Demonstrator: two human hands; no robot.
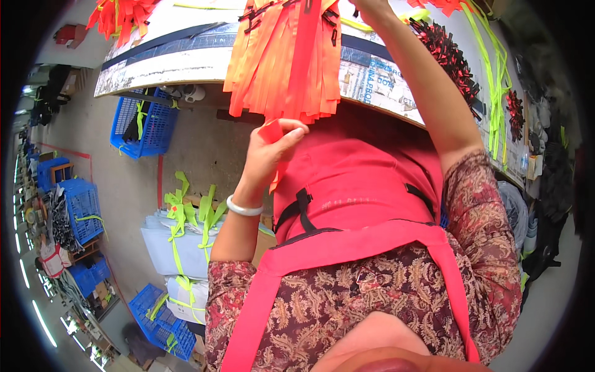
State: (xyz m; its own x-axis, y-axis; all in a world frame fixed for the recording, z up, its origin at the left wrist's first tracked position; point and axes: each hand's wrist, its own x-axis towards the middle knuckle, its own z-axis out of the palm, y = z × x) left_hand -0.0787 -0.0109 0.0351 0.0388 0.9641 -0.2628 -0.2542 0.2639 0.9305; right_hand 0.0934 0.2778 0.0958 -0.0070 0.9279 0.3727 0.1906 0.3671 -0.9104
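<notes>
A thick bundle of orange straps (279, 74) with small black plastic fittings at its upper end lies on the table and hangs over its near edge. Just below the hanging ends, my left hand (276, 146) is closed around an orange strap (270, 131), whose tail shows under the wrist. My right hand (374, 8) reaches across the table to the right of the bundle, partly cut off by the top edge. Its fingers look pinched by a small dark piece that I cannot make out.
The cardboard-covered table (167, 71) carries red-and-black bunches (443, 59) and yellow-green straps (496, 93) at the right. More orange straps (121, 18) lie far left. A blue basket (144, 124) sits below the table edge; wrapped pale stacks (176, 245) stand on the floor at left.
</notes>
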